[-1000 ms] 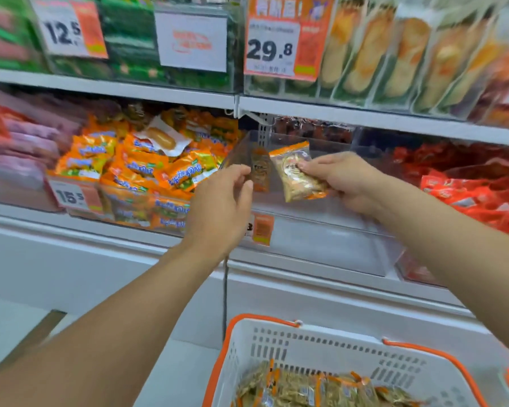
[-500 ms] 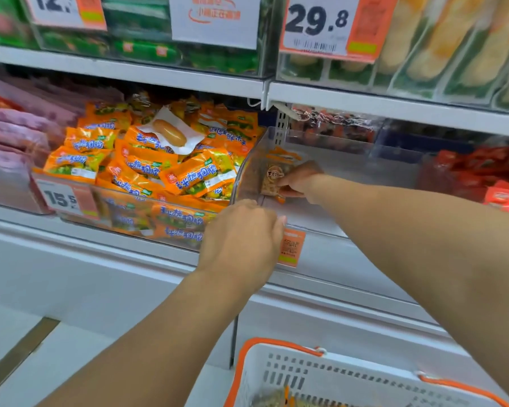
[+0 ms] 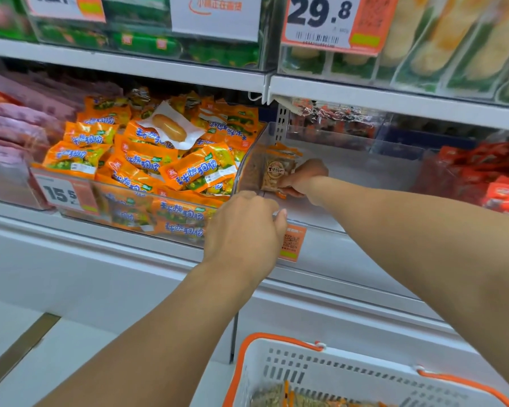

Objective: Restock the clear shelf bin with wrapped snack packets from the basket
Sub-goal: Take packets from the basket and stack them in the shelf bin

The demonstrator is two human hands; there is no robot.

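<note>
The clear shelf bin (image 3: 347,160) sits on the middle shelf, mostly bare inside. My right hand (image 3: 301,179) reaches into its left front corner and holds a wrapped snack packet (image 3: 276,171) upright against the bin's left wall. My left hand (image 3: 244,230) is at the bin's front left corner, fingers curled over the rim. The white basket (image 3: 350,374) with orange handles stands below at the bottom edge, with several packets (image 3: 279,398) showing inside.
Left of the clear bin, another bin (image 3: 147,171) is heaped with orange snack packs, one white bun wrapper (image 3: 169,130) on top. Red packets (image 3: 488,177) fill the bin to the right. The shelf above (image 3: 394,101) overhangs with price tags. White base panel below.
My right hand has carried the packet from in front of the bin down into its left front corner. My left hand dropped to the bin's front rim. The view moved closer.
</note>
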